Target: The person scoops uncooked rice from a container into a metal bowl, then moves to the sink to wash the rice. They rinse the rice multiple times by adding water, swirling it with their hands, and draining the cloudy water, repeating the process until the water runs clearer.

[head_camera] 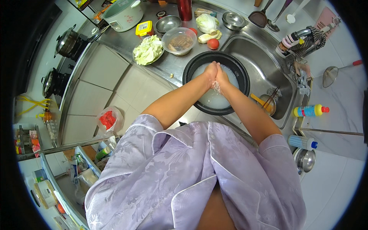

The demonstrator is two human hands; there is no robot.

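A black inner pot [245, 83] sits at the sink's left edge, holding cloudy whitish water [211, 99]. Over the water, my left hand [212, 70] is pressed palm to palm with my right hand [222, 74], both pointing to the pot's far side. Wet white rice grains [216, 87] show at the heels of the hands and cling near the wrists. What lies between the palms is mostly hidden. Any rice on the pot's bottom cannot be made out through the water.
The steel sink [253, 54] is to the right, with a small metal bowl [271, 109] and scrubber in it. Behind the pot stand a tomato [213, 44], a cabbage [207, 23], a plastic bowl [178, 41], cut cabbage leaves [148, 51] and a rice cooker body [123, 15].
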